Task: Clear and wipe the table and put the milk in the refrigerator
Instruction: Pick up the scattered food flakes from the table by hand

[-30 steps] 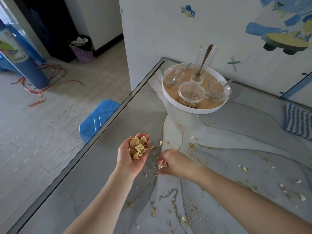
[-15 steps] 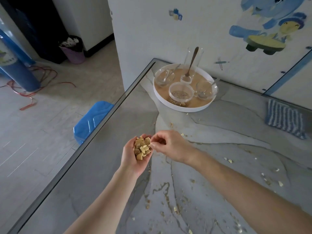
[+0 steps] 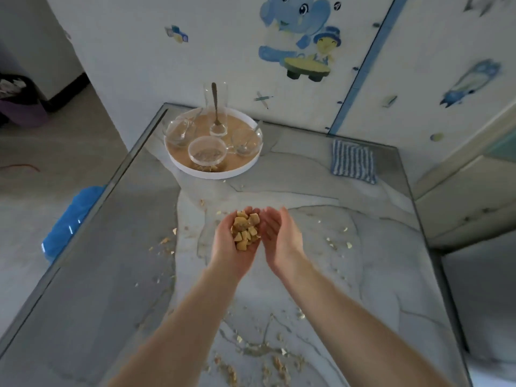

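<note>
Left hand (image 3: 223, 247): palm up and cupped, fingers curved round a heap of cereal pieces (image 3: 245, 229) lying in the palm. Right hand (image 3: 282, 238): palm up, fingers relaxed and nearly straight, holding nothing. I hold the two hands together side by side, edges touching, above the middle of the tabletop (image 3: 111, 275).

Loose crumbs (image 3: 262, 350) lie scattered over the tabletop, thickest toward the near edge. Smaller patches lie toward the left edge and to the right of my hands.

A round white tray (image 3: 215, 174) stands at the far left corner. On it are a tall glass (image 3: 223, 113) with a spoon (image 3: 214, 101) upright inside, a clear bowl (image 3: 207, 150) at the tray's near side, and two glass cups (image 3: 178, 132), one on either side. Cereal residue shows in the bowl; the cups' contents I cannot tell.

A blue-and-white striped cloth (image 3: 352, 160) lies flat near the far edge, right of the tray and apart from it.

A blue stool (image 3: 69, 222) stands on the floor just beside the left edge.
</note>
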